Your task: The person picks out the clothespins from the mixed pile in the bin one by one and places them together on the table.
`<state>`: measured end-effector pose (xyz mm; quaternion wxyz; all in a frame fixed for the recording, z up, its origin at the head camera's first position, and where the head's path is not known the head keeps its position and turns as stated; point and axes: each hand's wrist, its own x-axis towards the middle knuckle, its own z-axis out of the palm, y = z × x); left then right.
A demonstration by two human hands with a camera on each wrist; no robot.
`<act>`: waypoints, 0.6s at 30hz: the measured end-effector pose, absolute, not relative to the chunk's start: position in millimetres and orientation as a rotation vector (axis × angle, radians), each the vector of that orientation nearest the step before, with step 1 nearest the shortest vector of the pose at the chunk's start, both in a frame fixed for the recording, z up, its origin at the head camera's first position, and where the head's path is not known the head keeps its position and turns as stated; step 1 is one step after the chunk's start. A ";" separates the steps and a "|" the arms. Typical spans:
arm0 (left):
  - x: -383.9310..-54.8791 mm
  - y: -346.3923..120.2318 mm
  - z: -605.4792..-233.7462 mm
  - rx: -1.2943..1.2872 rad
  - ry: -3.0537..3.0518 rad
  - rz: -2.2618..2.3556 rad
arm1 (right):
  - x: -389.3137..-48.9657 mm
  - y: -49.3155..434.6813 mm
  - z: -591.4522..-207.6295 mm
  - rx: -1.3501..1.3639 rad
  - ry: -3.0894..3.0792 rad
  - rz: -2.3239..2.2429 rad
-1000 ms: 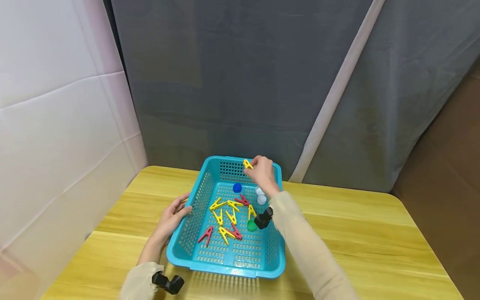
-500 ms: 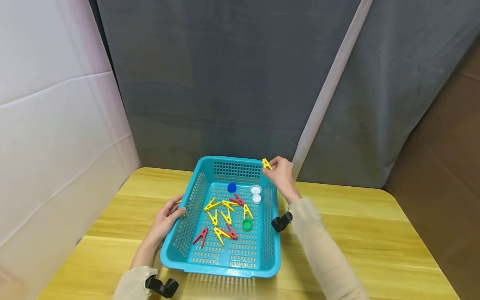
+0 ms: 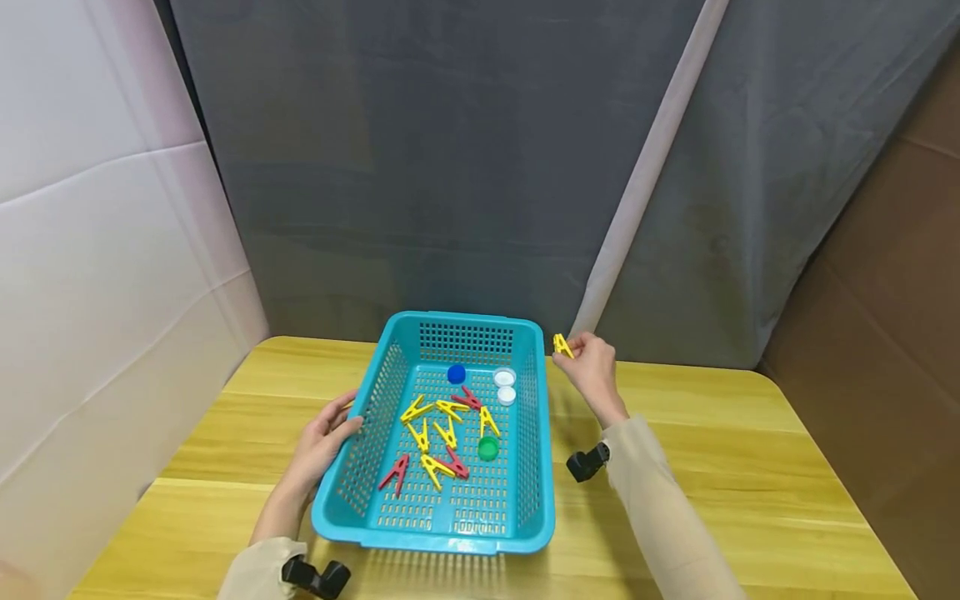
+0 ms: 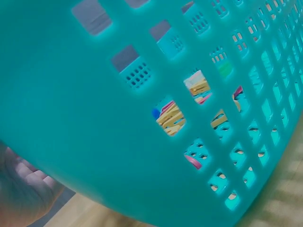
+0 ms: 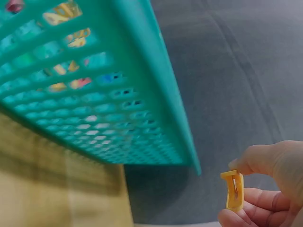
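A blue plastic basket (image 3: 433, 546) stands on the wooden table. My left hand (image 3: 318, 446) holds its left side, thumb at the rim and fingers along the outside; the left wrist view shows part of this hand (image 4: 26, 191) beside the basket wall. Beyond the basket's right rim, my right hand (image 3: 595, 372) pinches a yellow clothespin (image 3: 562, 345) above the table. Seen from the right wrist, the clothespin (image 5: 234, 190) sits between thumb and fingertips. Inside the basket lie several yellow clothespins (image 3: 432, 471), a few red clothespins (image 3: 395, 473), and blue (image 3: 456, 373), green (image 3: 488, 448) and white (image 3: 506, 395) bottle caps.
The wooden table (image 3: 720, 467) extends to the left and right of the basket. A grey curtain (image 3: 465, 167) hangs behind it. White fabric (image 3: 112, 250) borders the left side and a brown panel (image 3: 877, 333) the right.
My right hand has carried the yellow clothespin from over the basket's far end rightward, past the rim. My left hand still holds the basket. The head view has shifted slightly.
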<state>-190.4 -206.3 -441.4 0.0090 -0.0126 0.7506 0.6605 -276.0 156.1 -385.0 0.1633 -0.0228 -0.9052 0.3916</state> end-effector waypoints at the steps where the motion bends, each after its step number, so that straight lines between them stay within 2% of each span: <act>1: -190.3 -206.1 -441.6 -0.038 2.342 2.068 | -275.1 158.3 -388.1 -0.072 -2.586 1.121; 18: -191.0 -206.5 -443.5 -0.057 2.335 2.055 | -265.4 177.3 -437.6 -0.163 -2.643 1.109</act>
